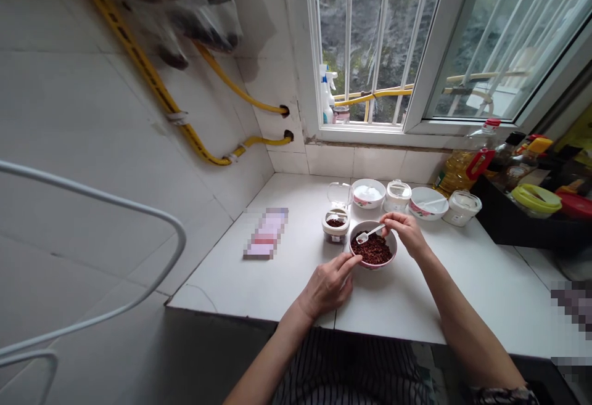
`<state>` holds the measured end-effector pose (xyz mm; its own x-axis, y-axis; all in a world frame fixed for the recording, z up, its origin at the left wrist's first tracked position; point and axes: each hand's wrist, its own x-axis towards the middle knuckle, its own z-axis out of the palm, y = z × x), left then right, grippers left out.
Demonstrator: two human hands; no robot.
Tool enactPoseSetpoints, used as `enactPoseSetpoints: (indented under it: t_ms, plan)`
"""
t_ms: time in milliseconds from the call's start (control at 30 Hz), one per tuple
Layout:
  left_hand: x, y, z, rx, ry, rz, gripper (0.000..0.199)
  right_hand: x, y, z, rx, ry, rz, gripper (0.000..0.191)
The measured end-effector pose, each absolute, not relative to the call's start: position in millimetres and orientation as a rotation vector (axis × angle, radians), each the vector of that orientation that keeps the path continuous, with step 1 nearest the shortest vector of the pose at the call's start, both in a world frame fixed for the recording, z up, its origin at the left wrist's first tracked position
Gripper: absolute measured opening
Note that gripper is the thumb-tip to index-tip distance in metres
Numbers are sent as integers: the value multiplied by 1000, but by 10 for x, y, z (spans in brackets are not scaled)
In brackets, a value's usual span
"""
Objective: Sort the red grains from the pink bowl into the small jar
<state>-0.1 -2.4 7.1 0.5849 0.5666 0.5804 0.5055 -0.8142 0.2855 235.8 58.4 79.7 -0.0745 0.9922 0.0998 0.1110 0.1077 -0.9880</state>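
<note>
Nearest, just in from the near edge of the table (296, 282), the left hand (329, 280) reaches forward, fingers bent, its fingertips at the near-left rim of a bowl of dark red flakes (372, 265). The bowl lies just ahead and to the right of these fingertips; whether the thumb closes this grip on the wall cannot be seen.

The right hand (403, 230) comes in over the bowl's far-right rim, its grip pinching the handle end of a small white spoon (363, 238) between thumb and fingers. The spoon slants from that pinch toward the left, its scoop over the flakes, so the bowl lies below and to the left of this grip.

Just left of the bowl stands a small jar (335, 230) with its clear lid raised and dark red contents showing. Well to the left, near the table's left edge, lies a blurred pinkish item (267, 234).

Farther off, toward the far edge, stand a bowl of white contents (368, 194), a lidded jar (398, 196), a bowl with a white spoon across it (428, 204) and another jar (461, 209). A black box (504, 223) stands to their right, with an oil bottle (457, 169) near the far edge, below the window (370, 53).
</note>
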Motion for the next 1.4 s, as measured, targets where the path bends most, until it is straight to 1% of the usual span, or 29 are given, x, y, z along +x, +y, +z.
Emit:
enactPoseSetpoints:
  t_ms: [367,467,600,667,900,967,1100,1167,1400]
  plan:
    - [-2,-19,74,2715,924,1040,58,2338,556,806,-1171,-1510,991,23]
    - [0,-20,77,2715,925,1033,59,2326,543,799,-1175,-1594,872,20]
    - [3,-20,70,2711,937,1025,59,2311,539,792,-1206,-1745,589,18]
    - [5,-19,67,2709,938,1022,59,2309,543,782,-1213,-1770,544,18]
    - [9,-22,80,2711,929,1033,59,2343,579,727,-1212,-1627,817,18]
    - [9,-24,82,2712,927,1035,59,2335,581,726,-1217,-1650,782,17]
    - [7,-27,77,2710,932,1035,60,2262,564,725,-1195,-1795,604,17]
    - [7,-27,73,2707,936,1036,59,2226,551,716,-1180,-1823,600,18]
    - [5,-21,69,2708,926,1046,58,2285,558,730,-1193,-1558,967,19]
